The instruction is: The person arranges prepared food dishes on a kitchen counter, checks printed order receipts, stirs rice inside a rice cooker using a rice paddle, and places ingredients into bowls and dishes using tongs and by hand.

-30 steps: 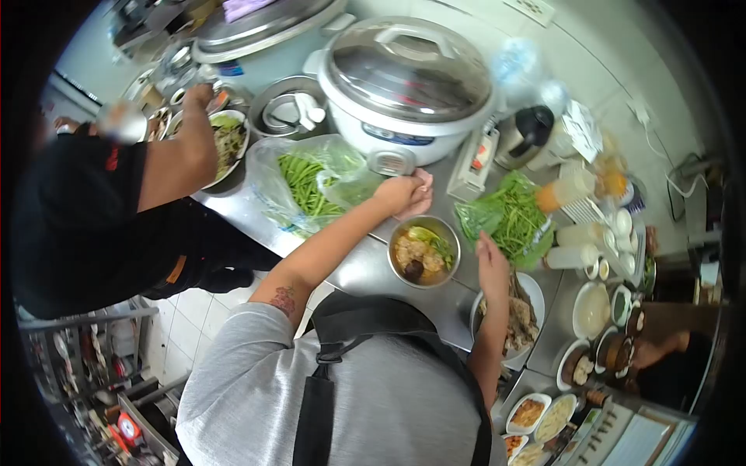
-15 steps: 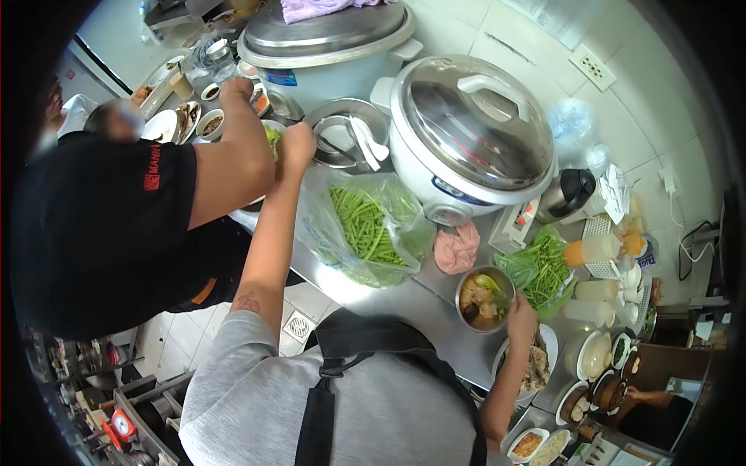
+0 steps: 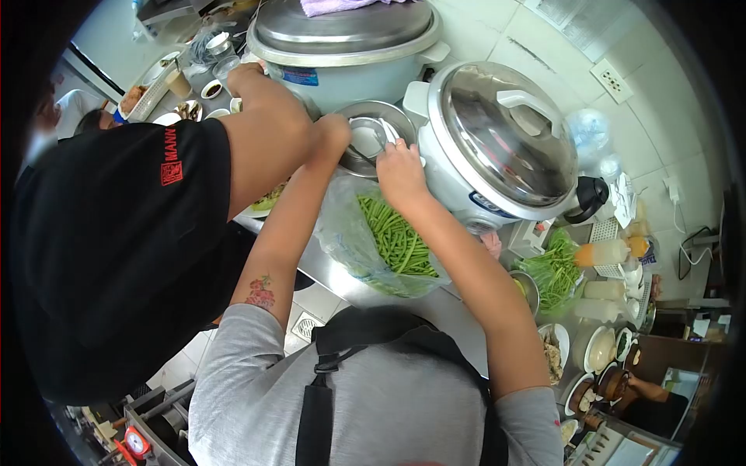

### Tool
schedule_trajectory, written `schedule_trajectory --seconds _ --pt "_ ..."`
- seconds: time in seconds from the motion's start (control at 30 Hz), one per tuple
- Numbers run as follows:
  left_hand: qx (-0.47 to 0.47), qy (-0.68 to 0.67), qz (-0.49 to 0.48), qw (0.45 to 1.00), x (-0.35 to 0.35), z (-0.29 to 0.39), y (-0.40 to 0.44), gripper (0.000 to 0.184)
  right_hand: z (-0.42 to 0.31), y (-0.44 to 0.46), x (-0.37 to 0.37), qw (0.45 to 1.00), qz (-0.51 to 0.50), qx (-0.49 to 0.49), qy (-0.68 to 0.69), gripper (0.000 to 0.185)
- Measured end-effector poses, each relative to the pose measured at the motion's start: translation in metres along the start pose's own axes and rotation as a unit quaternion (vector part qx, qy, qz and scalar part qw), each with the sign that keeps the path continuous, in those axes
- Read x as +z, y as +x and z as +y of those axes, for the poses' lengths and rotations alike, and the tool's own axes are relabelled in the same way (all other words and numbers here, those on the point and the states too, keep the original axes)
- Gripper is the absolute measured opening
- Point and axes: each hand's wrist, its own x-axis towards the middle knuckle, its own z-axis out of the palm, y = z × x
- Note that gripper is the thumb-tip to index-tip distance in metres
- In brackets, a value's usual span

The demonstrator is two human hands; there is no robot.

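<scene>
My right hand (image 3: 401, 172) is closed over a white serving spoon (image 3: 388, 129) that lies across the right side of a metal basin (image 3: 406, 116). A dark utensil handle (image 3: 359, 155) slants over the basin's front rim. Just left of the basin is my left hand (image 3: 334, 133), its fingers turned away and hidden from view. Below and between my forearms sits an open clear plastic bag (image 3: 342, 225) of cut green beans (image 3: 395, 239).
A co-worker's arm (image 3: 272, 124) reaches across, close against my left hand. Two big lidded rice cookers (image 3: 342, 78) (image 3: 497, 140) stand behind. Rightward are a bowl (image 3: 528, 291), bagged greens (image 3: 558, 272), a plate of food (image 3: 553, 351) and sauce bottles (image 3: 602, 255).
My right hand has left the metal food bowl at the right and moved up and left to the white spoon. My left hand has shifted right, toward the basin.
</scene>
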Motion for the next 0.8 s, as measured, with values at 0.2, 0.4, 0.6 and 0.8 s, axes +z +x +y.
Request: schedule_trajectory --seconds 0.2,0.4,0.6,0.8 --pt "-0.020 -0.014 -0.078 0.997 -0.005 0.005 0.011 0.009 -0.007 -0.026 -0.054 0.992 0.000 0.096 0.087 0.021" --pt "-0.014 -0.033 -0.094 0.995 0.000 0.009 0.027 0.016 0.002 -0.058 -0.087 0.967 0.013 0.137 0.216 0.031" --pt "0.100 -0.164 0.057 0.980 0.000 -0.003 0.014 0.021 0.016 -0.065 -0.080 0.959 0.061 0.169 0.217 0.043" --pt "0.155 -0.190 0.105 0.964 0.001 -0.008 0.003 0.023 0.026 -0.062 -0.066 0.940 0.069 0.203 0.263 0.042"
